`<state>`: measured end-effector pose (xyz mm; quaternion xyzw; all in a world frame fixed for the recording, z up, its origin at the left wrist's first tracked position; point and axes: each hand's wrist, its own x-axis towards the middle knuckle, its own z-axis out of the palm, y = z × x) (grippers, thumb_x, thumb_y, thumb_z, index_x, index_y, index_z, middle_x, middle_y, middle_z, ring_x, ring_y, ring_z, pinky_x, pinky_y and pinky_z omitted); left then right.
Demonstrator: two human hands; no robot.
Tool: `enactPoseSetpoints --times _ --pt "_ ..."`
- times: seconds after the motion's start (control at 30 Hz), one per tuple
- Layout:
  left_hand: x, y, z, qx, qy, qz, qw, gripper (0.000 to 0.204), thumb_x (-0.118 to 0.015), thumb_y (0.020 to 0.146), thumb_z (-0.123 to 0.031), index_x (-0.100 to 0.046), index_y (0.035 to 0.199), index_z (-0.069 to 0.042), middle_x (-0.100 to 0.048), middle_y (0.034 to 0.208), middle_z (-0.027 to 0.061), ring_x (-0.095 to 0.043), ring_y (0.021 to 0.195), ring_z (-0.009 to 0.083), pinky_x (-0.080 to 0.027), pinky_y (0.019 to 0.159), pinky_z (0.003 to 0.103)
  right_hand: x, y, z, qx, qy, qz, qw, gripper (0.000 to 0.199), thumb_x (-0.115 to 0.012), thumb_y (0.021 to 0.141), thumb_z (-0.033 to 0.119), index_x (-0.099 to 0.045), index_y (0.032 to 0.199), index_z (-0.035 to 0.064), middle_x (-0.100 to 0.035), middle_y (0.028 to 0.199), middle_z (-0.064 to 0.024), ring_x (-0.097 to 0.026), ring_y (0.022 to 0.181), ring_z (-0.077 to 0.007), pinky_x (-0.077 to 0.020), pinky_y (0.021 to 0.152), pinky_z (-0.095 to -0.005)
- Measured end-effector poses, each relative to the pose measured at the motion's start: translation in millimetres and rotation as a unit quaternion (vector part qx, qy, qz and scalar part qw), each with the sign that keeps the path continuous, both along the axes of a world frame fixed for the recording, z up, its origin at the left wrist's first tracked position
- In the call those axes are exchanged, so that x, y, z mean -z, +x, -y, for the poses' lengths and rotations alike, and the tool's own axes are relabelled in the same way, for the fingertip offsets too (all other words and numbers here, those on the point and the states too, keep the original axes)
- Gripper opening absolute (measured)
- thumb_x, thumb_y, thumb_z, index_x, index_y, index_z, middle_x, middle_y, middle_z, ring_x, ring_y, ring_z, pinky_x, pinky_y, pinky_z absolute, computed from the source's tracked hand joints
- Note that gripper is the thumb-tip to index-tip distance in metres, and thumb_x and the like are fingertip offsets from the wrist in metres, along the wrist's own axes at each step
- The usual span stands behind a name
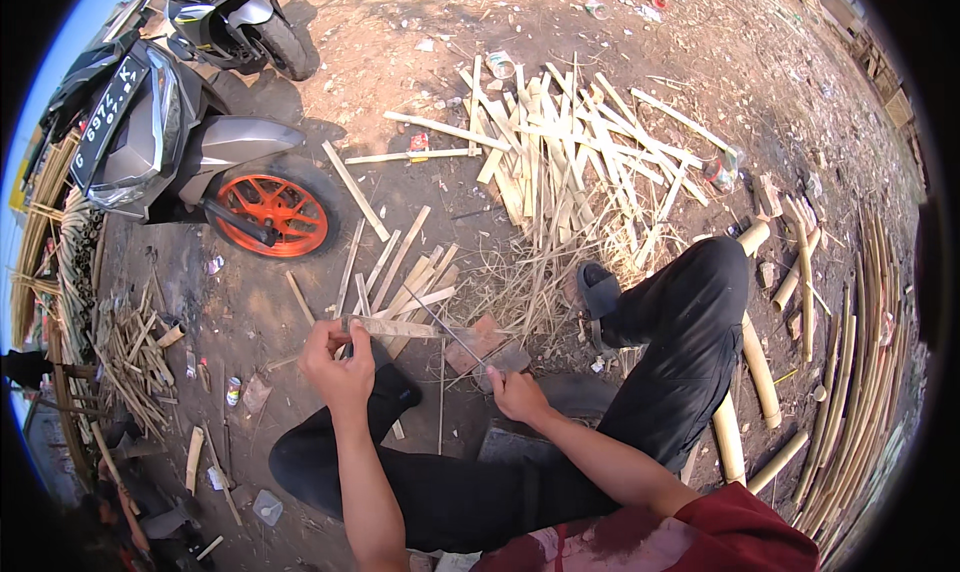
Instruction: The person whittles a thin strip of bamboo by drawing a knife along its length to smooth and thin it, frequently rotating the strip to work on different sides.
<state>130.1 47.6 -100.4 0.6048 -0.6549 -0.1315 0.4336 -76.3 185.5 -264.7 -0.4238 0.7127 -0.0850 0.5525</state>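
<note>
My left hand (pixel 338 372) is closed on one end of a flat, pale bamboo strip (pixel 405 328), which points to the right in front of my lap. In my closed right hand (pixel 518 396) is a knife with a long, thin dark blade (pixel 455 338); its handle is mostly covered by my fingers. The blade slants up and left from my fist and passes close to the strip's right end. Whether the two touch, I cannot tell. Below the blade lie a reddish block (pixel 474 343) and a greyish flat piece (pixel 511 360).
Ahead spreads a large pile of split bamboo strips (pixel 560 142) with thin shavings (pixel 540 272). A smaller bunch of strips (pixel 415 277) lies nearer. Motorbikes with an orange wheel (pixel 275 215) stand at left. Thick bamboo pieces (pixel 760 372) and long poles (pixel 850 402) lie at right.
</note>
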Motion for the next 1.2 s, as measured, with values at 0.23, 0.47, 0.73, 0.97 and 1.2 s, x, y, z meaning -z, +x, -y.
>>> enactPoseSetpoints --times 0.23,0.47,0.73,0.97,1.2 --pt "-10 -5 2 -0.022 0.018 -0.015 0.999 0.013 -0.073 0.085 -0.003 -0.062 0.081 0.002 -0.066 0.067 0.0102 -0.068 0.061 0.0160 -0.052 0.057 0.028 11 -17 -7 -0.004 0.054 -0.084 0.995 0.074 -0.030 0.105 0.056 -0.072 0.109 -0.0054 -0.067 0.117 -0.0321 -0.064 0.112 -0.0493 -0.0492 0.100 -0.0540" --pt "-16 -8 -3 -0.002 0.026 -0.023 0.999 0.013 -0.073 0.086 -0.002 -0.062 0.081 0.002 -0.068 0.070 0.0105 -0.068 0.062 0.0153 -0.054 0.059 0.028 28 -27 -24 -0.016 0.044 -0.099 0.994 0.072 -0.029 0.106 0.053 -0.071 0.113 -0.0047 -0.067 0.119 -0.0301 -0.063 0.114 -0.0480 -0.0494 0.100 -0.0536" --pt "-14 -28 -14 0.073 -0.015 -0.005 0.997 0.012 -0.073 0.083 0.000 -0.062 0.080 0.001 -0.063 0.068 0.0081 -0.063 0.058 0.0173 -0.049 0.055 0.031 15 -27 -23 0.001 0.052 -0.086 0.995 0.072 -0.032 0.106 0.053 -0.073 0.104 -0.0052 -0.069 0.108 -0.0328 -0.065 0.108 -0.0486 -0.0509 0.097 -0.0546" --pt "-11 -42 -11 0.089 -0.051 0.042 0.994 0.012 -0.074 0.080 0.000 -0.062 0.082 0.002 -0.060 0.068 0.0107 -0.061 0.060 0.0248 -0.046 0.058 0.036 25 -27 -38 -0.029 -0.014 -0.138 0.990 0.068 -0.035 0.105 0.052 -0.073 0.103 -0.0046 -0.070 0.109 -0.0307 -0.068 0.102 -0.0480 -0.0526 0.094 -0.0549" --pt "-4 -32 0 0.078 -0.006 -0.007 0.997 0.010 -0.072 0.086 -0.001 -0.065 0.089 0.005 -0.065 0.074 0.0130 -0.069 0.064 0.0241 -0.054 0.061 0.034 58 -54 -33 -0.015 -0.045 -0.174 0.984 0.069 -0.034 0.107 0.050 -0.071 0.094 -0.0064 -0.071 0.103 -0.0290 -0.070 0.089 -0.0478 -0.0556 0.086 -0.0546"
